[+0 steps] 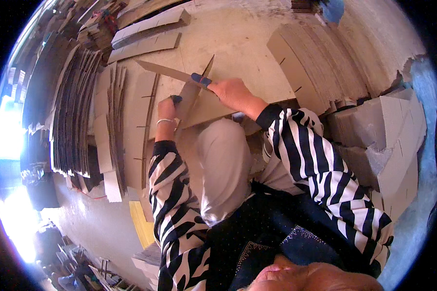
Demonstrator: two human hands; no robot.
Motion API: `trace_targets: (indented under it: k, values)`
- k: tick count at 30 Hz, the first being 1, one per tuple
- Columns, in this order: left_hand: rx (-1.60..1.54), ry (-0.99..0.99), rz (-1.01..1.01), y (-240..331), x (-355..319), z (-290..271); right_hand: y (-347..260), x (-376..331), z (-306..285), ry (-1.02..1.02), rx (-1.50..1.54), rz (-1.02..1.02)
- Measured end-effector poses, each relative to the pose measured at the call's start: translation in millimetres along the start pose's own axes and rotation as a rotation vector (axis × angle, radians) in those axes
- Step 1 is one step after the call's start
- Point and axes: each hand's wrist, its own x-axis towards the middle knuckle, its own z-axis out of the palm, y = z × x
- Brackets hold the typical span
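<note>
I see the hands apart, both clamped: left hand [168, 110] on a slanted cardboard strip [188, 93] running away-right from it, right hand [233, 95] on a second strip [167, 72] running away-left, the two crossing beyond the left hand, nearer the right's fingertips.

White glare blazes in from your left, burning out that edge and laying a pale sheen across the floor [85, 218]; softer, warmer light reaches your right hand [235, 95], your black top [238, 225] sinks dim, and the fisheye bends the upright cardboard stack [75, 114] toward a black rim, lower-left clutter [75, 269] turning soft
</note>
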Motion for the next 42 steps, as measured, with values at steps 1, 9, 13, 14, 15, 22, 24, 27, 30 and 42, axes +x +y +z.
trace_targets:
  k: [1,9,13,14,15,22,24,27,30,42]
  values:
    - [0.088,0.021,0.020,3,-4,-2,-2,0,0,0.013,0.000,0.002]
    - [-0.148,-0.004,-0.208,92,-43,2,9,-4,-13,0.046,0.005,0.043]
    - [0.199,-0.053,0.041,52,-40,7,5,0,2,0.050,0.055,0.069]
    - [-0.041,-0.083,-0.078,60,-29,16,15,-4,-4,0.041,0.035,0.094]
    - [-0.277,-0.117,-0.201,68,-17,24,23,-8,-8,0.038,0.034,0.136]
    - [0.217,0.124,0.141,-7,-21,18,-1,-1,18,0.069,0.220,0.141]
    - [0.539,0.067,0.239,30,-6,24,25,-15,14,0.031,0.144,0.151]
    - [0.212,0.144,-0.085,29,5,-9,17,-6,-1,0.004,0.096,0.120]
    - [0.089,0.210,-0.122,48,10,-11,18,-6,-9,0.023,0.042,0.000]
    - [0.532,0.308,0.283,34,14,-39,4,-2,-23,-0.089,-0.063,0.010]
